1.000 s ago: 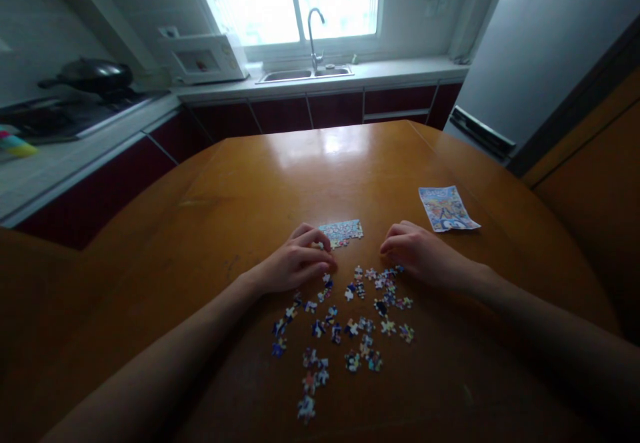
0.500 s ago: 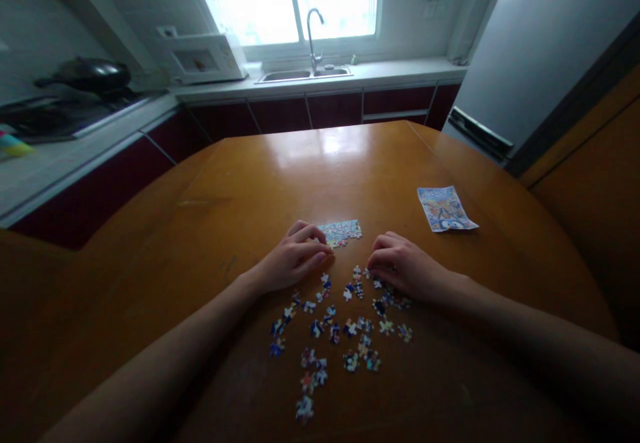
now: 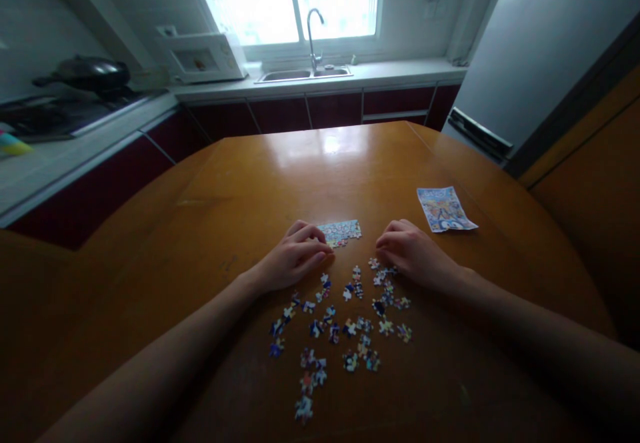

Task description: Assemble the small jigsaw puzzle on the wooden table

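Observation:
A partly joined jigsaw puzzle (image 3: 341, 231) lies flat on the wooden table, its top pale blue-green and its lower edge uneven. At its left end rests my left hand (image 3: 295, 256), fingers loosely curved and slightly apart, covering that corner. My right hand (image 3: 407, 250) is to the right of the puzzle, just above the loose jigsaw pieces (image 3: 384, 276). Its fingers are curled together, and whatever they may hold is hidden. More loose pieces (image 3: 334, 331) spread in small clusters nearer to me, between my forearms.
A creased picture sheet (image 3: 447, 210) with a penguin-like figure lies on the table (image 3: 320, 176) at the right. Beyond the table are a counter with a sink (image 3: 287, 76), a microwave (image 3: 205, 58), a wok (image 3: 90, 73) on the stove, and a fridge (image 3: 540, 50).
My right hand has lifted back a little, up and to the right, uncovering several loose pieces that were under its fingers. The left hand has stayed at the puzzle.

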Action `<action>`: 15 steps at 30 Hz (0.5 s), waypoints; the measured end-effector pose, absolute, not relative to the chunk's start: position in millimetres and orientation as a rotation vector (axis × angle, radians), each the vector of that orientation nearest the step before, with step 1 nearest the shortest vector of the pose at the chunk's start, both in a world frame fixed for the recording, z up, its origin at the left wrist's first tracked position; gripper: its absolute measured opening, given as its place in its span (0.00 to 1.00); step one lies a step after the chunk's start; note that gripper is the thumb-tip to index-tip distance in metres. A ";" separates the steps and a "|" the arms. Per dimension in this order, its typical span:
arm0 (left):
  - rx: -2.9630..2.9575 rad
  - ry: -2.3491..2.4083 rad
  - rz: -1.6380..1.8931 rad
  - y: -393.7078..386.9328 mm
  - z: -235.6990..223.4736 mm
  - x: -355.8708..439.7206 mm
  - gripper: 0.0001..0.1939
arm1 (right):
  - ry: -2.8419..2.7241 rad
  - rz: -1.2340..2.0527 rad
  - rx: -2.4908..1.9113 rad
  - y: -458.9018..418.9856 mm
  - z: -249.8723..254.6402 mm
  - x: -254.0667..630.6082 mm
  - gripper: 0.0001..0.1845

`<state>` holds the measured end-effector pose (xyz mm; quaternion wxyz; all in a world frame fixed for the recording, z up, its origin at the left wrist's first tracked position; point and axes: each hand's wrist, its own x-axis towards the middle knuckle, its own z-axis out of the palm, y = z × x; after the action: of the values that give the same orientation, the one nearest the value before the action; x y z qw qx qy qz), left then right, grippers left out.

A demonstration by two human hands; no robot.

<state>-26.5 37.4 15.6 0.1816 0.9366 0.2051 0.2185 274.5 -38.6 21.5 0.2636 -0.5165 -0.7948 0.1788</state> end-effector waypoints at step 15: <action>2.651 0.582 0.644 38.2 13.9 -27.0 0.10 | -2.217 0.502 -1.326 -39.0 20.9 273.3 0.06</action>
<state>-27.0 38.2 13.9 0.1751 0.9357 0.2054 0.2272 273.3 -39.0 20.9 0.2522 -0.4876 -0.8152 0.1847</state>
